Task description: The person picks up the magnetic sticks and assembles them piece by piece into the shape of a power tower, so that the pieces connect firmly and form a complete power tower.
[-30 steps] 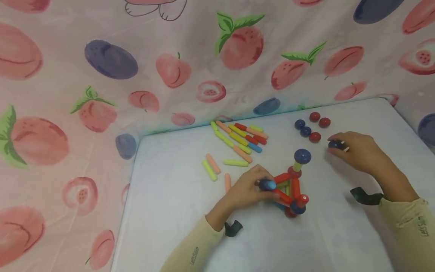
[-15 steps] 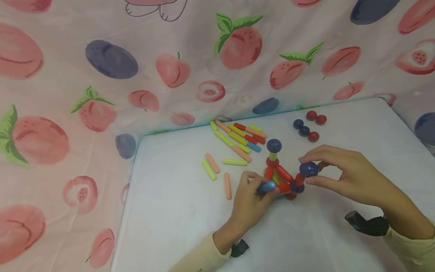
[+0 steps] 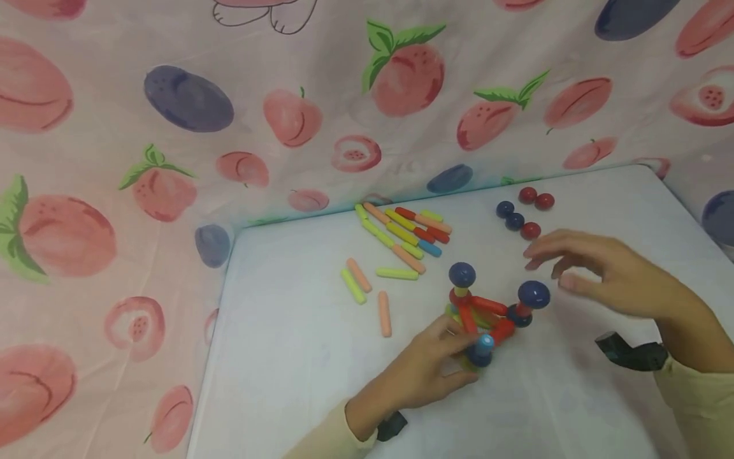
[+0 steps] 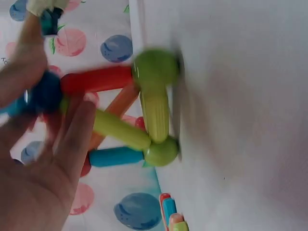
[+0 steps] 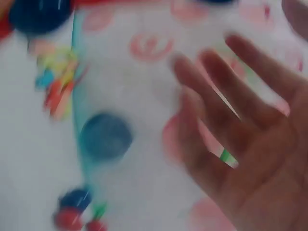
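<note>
A structure of toy building sticks and balls (image 3: 467,320) stands on the white table, with red sticks along its upper triangle. My left hand (image 3: 430,363) holds its near corner, fingers and thumb around a blue ball (image 3: 480,356) topped by an upright light blue stick (image 3: 485,343). Blue balls cap the other two upper posts, one at the back (image 3: 462,275) and one at the right (image 3: 534,294). In the left wrist view, green balls (image 4: 161,151) form lower corners. My right hand (image 3: 602,271) hovers right of the structure, fingers spread and holding nothing.
Loose sticks in several colours (image 3: 404,236) lie at the back of the table, with a peach stick (image 3: 384,313) nearer the left hand. Several red and blue balls (image 3: 515,221) sit at the back right. A fruit-printed cloth (image 3: 321,76) hangs behind the table.
My right hand brought a blue ball from the right, set it on the red post and drew back from it. The structure has turned, its left-hand corner swinging toward the front.
</note>
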The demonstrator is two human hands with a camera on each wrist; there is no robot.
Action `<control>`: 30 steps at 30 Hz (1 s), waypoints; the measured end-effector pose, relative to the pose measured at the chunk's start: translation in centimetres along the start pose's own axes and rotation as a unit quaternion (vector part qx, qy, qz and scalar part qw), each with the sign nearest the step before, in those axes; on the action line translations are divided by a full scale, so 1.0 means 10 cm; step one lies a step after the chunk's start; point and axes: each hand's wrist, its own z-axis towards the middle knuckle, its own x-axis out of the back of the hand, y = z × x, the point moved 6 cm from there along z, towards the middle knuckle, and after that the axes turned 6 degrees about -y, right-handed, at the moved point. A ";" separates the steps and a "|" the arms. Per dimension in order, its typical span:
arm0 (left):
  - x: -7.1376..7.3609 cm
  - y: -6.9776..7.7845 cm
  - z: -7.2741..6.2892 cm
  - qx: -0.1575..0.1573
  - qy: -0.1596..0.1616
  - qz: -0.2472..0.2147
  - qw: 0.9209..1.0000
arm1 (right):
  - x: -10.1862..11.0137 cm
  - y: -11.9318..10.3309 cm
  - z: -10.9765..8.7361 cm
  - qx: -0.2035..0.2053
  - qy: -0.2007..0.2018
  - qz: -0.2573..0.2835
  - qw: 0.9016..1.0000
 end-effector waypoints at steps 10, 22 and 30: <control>0.28 -0.30 0.22 0.069 0.112 -0.102 0.986 | -0.31 1.58 0.40 -0.250 -0.068 -0.114 0.959; 0.29 -0.42 0.45 -0.020 -0.023 -0.081 0.996 | -0.28 1.48 0.28 -0.260 -0.038 -0.102 0.959; 0.39 -0.44 0.31 0.057 0.191 -0.042 0.979 | 0.00 0.59 0.13 -0.191 0.057 -0.048 0.979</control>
